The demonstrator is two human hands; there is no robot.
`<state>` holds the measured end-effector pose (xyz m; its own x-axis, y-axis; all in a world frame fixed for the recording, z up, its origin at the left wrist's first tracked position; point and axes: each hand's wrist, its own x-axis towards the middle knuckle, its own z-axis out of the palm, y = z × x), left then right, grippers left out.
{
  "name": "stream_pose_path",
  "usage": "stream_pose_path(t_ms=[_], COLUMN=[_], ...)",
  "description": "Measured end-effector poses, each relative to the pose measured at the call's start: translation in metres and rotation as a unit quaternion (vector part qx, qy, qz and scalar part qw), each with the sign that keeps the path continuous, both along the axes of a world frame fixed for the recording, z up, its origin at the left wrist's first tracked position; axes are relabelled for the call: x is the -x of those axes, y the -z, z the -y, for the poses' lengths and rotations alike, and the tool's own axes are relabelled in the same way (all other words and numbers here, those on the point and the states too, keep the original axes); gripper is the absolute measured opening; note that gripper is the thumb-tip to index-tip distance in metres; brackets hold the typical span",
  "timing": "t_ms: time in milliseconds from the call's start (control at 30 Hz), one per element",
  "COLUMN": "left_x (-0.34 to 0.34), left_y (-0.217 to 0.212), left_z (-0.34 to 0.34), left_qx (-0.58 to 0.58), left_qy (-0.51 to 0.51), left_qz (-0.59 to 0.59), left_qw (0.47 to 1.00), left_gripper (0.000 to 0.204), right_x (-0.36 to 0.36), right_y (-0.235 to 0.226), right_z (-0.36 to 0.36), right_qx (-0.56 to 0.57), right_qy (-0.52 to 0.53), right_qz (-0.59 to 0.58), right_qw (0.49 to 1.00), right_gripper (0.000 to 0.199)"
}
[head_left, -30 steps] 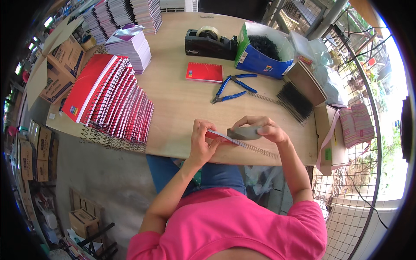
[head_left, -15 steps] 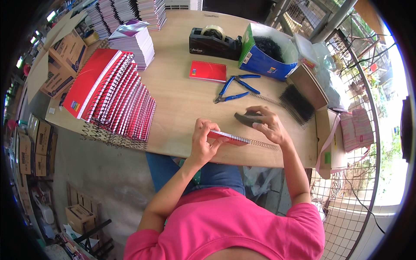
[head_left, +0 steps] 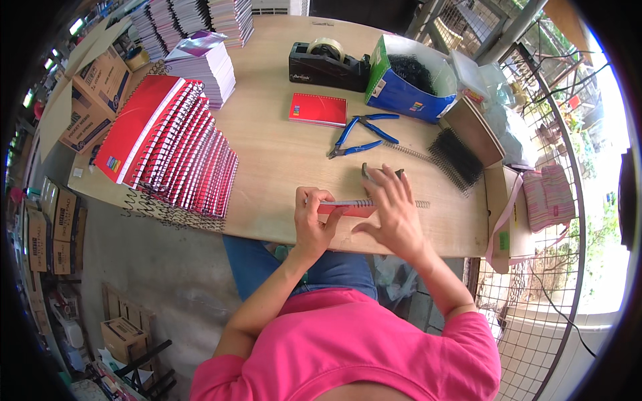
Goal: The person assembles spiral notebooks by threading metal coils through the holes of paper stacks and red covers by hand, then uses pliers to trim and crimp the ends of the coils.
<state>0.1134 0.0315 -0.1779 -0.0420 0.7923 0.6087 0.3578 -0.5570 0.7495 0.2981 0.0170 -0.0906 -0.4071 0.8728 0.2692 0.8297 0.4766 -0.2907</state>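
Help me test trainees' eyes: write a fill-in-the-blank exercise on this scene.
The bare left hand pinches a thin rectangular notepad with a ____ cover.
The pale tape roll sits in a ____ rectangular dispenser.
Red-covered spiral notebooks are stacked at the ____ end of the tan wooden table.

Missing: red; black; left.

Dark block (head_left: 364,172): mostly hid behind my R hand (head_left: 394,217), can't tell grip
Wire coil (head_left: 422,204): mid part hid by same hand
Red pad (head_left: 358,211): L end covered by my L hand (head_left: 315,217)
Far notebook stacks (head_left: 231,23): tops cut, upper edge
My pink shirt (head_left: 348,347): cut, btm edge
Low-L clutter (head_left: 70,327): too blurry
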Motion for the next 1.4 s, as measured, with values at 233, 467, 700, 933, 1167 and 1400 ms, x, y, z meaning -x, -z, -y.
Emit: stream_pose_path(t_ms=[233,467,700,933,1167,1400], left_x=[0.003,0.000,0.003,0.000,0.000,0.008], left_y=[0.004,0.000,0.001,0.002,0.004,-0.001], left_z=[-0.003,-0.002,0.001,0.004,0.005,0.009], left_qx=[0.003,0.008,0.006,0.013,0.021,0.017], left_qy=[-0.013,0.024,0.037,0.033,0.036,0.020], left_qz=[0.010,0.026,0.021,0.032,0.034,0.039], left_qw=[1.000,0.999,0.999,0.999,0.999,0.999], left_gripper=[0.034,0.032,0.033,0.032,0.033,0.033], right_x=[0.005,-0.001,0.005,0.001,0.001,-0.045], right_y=[0.019,0.026,0.018,0.012,0.011,-0.025], right_z=[0.041,0.009,0.014,0.015,0.020,-0.045], right_qx=[-0.048,-0.080,-0.128,-0.118,-0.130,0.067], right_qy=[0.043,0.041,0.038,0.054,0.059,0.229], right_qz=[0.015,-0.055,-0.044,-0.041,0.014,0.018], right_qw=[0.998,0.994,0.990,0.991,0.990,0.971], right_gripper=[0.107,0.038,0.035,0.020,0.022,0.063])
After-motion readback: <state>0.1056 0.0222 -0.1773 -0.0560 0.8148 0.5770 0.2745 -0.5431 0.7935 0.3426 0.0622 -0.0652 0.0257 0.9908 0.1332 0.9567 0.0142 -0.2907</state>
